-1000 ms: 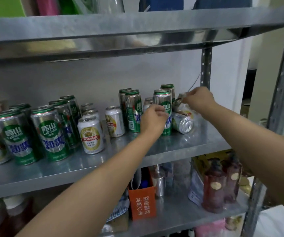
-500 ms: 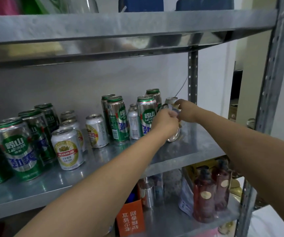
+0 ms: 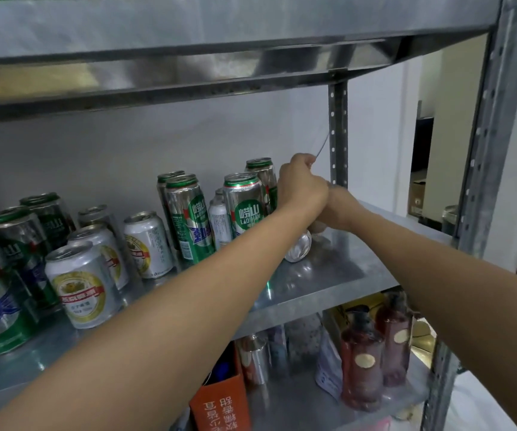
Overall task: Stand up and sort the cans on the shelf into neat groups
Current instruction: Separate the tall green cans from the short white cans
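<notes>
Up front on the shelf (image 3: 328, 275), short white cans (image 3: 80, 284) stand upright. Further in there's a tipped can (image 3: 297, 248), base facing us, long axis front-to-back, right under both hands. Left hand (image 3: 302, 188) is curled above it, with the right hand (image 3: 341, 209) just behind and probably nearer. Can't tell what either's fingers hold. Tall green cans (image 3: 244, 206) stand at the back.

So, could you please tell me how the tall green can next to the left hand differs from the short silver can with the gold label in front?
The green can is tall and slim; the silver can is short and squat. The green can has a green rim and round green badge; the silver can carries a gold emblem with a red band. Both stand upright on the same shelf.
</notes>
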A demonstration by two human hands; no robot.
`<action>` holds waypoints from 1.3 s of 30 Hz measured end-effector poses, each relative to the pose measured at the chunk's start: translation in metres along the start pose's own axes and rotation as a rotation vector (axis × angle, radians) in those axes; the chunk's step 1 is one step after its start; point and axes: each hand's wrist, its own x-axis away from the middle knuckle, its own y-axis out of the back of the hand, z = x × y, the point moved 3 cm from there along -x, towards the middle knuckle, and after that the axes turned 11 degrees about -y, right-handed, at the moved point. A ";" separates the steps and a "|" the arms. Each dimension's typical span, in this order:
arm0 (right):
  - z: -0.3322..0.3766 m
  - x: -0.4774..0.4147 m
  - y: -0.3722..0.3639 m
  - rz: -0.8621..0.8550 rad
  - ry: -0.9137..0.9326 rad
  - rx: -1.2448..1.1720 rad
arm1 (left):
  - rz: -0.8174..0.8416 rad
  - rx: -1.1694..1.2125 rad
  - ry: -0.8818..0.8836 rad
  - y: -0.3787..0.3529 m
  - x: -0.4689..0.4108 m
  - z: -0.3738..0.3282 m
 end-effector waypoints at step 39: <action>0.051 0.057 0.067 -0.382 0.200 -0.362 | -0.057 0.200 0.006 0.021 0.024 -0.045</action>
